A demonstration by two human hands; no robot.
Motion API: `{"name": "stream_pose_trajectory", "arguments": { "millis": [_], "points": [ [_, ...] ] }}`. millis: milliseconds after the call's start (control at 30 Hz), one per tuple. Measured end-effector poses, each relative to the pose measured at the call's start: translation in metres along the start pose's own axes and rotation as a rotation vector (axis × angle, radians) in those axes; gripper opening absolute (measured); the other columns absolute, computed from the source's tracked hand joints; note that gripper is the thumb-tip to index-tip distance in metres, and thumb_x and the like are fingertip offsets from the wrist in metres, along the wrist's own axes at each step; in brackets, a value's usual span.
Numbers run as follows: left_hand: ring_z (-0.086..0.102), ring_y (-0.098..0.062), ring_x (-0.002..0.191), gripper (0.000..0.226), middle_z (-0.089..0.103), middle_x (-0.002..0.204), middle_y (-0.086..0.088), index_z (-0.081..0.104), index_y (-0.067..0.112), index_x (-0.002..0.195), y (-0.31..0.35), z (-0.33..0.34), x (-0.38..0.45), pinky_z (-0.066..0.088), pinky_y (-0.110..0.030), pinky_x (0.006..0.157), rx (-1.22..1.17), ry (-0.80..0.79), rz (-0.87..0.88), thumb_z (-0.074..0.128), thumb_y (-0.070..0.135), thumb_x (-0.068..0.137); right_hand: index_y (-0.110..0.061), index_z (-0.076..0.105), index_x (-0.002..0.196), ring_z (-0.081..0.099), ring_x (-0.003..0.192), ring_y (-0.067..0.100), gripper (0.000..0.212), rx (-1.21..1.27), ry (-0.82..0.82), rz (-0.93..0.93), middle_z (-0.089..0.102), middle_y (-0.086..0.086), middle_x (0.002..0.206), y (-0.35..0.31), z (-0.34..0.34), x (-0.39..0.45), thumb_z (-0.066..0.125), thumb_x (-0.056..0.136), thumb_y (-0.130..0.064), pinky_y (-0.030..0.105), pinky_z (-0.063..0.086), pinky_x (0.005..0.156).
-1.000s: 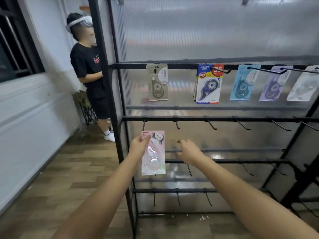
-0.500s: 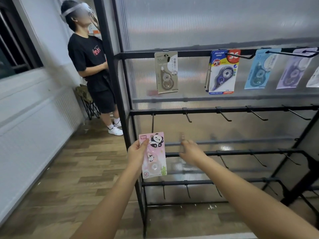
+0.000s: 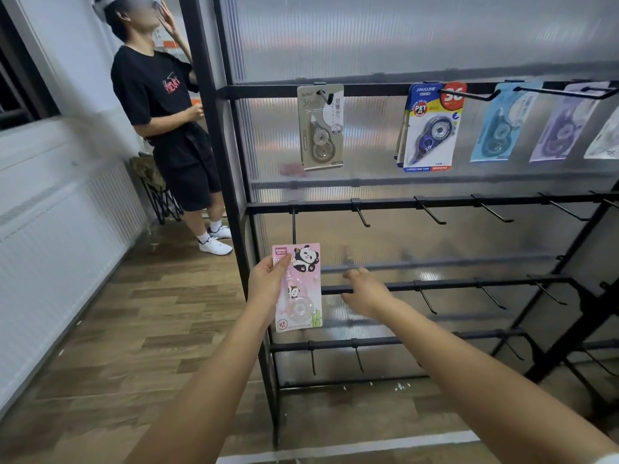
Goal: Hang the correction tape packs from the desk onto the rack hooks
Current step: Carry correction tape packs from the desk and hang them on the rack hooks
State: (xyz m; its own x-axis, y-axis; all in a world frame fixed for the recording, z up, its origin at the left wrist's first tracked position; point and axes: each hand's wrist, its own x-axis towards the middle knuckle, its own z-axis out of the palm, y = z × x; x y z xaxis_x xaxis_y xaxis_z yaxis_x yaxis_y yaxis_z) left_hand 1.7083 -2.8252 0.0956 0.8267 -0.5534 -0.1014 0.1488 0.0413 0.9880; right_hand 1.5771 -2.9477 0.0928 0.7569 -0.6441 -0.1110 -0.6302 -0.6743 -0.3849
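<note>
Higher now, pink panda pack (image 3: 298,287) — pinched in left grip (image 3: 268,283), right grip (image 3: 363,291) loose — under hook (image 3: 294,226).

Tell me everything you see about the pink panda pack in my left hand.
The pink panda pack is a flat pink card with a cartoon panda on top and a clear blister over a round tape dispenser. It stands upright, unhung, just below the rack's leftmost second-row hook. The left hand pinches its left edge.

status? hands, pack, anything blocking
Left hand grips pink panda correction tape pack. Right hand open, empty, near black rack bar. Pack below leftmost second-row hook, unhung. Nothing blocking.
</note>
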Motion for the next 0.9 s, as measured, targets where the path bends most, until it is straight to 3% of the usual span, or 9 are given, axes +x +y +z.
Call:
{"name": "stream_pose_trajectory", "arguments": {
  "millis": [233, 400, 633, 767, 900],
  "points": [
    [0.069, -0.016, 0.068, 0.009, 0.072, 0.080, -0.001, 0.065, 0.016, 0.091, -0.002, -0.004, 0.001, 0.055, -0.029, 0.062, 0.024, 0.025, -0.006, 0.060, 0.023, 0.093, -0.010, 0.037, 0.143, 0.041, 0.129, 0.025, 0.052, 0.011, -0.025, 0.010, 0.040, 0.008, 0.142, 0.004, 0.003, 0.000, 0.053, 0.094, -0.020, 0.034, 0.037, 0.106],
    [0.066, -0.009, 0.066, 0.012, 0.070, 0.080, 0.004, 0.064, 0.016, 0.094, 0.001, 0.000, 0.008, 0.048, -0.018, 0.048, 0.104, 0.029, 0.000, 0.056, 0.026, 0.096, -0.011, 0.034, 0.144, 0.037, 0.133, 0.024, 0.054, 0.017, -0.037, 0.013, 0.038, 0.008, 0.145, 0.001, 0.009, 0.003, 0.052, 0.094, -0.018, 0.034, 0.034, 0.108],
    [0.065, -0.017, 0.067, 0.012, 0.068, 0.083, -0.005, 0.062, 0.011, 0.094, 0.012, 0.011, 0.056, 0.049, -0.027, 0.055, 0.114, -0.003, 0.004, 0.055, 0.021, 0.097, -0.009, 0.037, 0.142, 0.035, 0.134, 0.024, 0.051, 0.029, -0.054, -0.007, 0.037, 0.009, 0.146, 0.003, 0.011, 0.018, 0.053, 0.095, -0.018, 0.032, 0.030, 0.110],
    [0.062, -0.013, 0.066, 0.018, 0.065, 0.076, 0.002, 0.058, 0.017, 0.085, 0.017, 0.020, 0.089, 0.045, -0.025, 0.055, 0.202, -0.012, -0.019, 0.050, 0.025, 0.099, -0.009, 0.039, 0.141, 0.040, 0.129, 0.024, 0.049, 0.029, -0.087, 0.022, 0.043, 0.010, 0.141, 0.011, 0.014, 0.033, 0.053, 0.095, -0.019, 0.033, 0.037, 0.107],
    [0.061, -0.010, 0.063, 0.017, 0.065, 0.078, 0.000, 0.059, 0.012, 0.090, 0.018, 0.025, 0.119, 0.043, -0.021, 0.048, 0.251, -0.006, -0.013, 0.051, 0.025, 0.099, -0.010, 0.041, 0.138, 0.045, 0.124, 0.021, 0.046, 0.047, -0.104, 0.054, 0.045, 0.008, 0.137, 0.016, 0.016, 0.049, 0.053, 0.094, -0.018, 0.033, 0.041, 0.103]
  ]
}}
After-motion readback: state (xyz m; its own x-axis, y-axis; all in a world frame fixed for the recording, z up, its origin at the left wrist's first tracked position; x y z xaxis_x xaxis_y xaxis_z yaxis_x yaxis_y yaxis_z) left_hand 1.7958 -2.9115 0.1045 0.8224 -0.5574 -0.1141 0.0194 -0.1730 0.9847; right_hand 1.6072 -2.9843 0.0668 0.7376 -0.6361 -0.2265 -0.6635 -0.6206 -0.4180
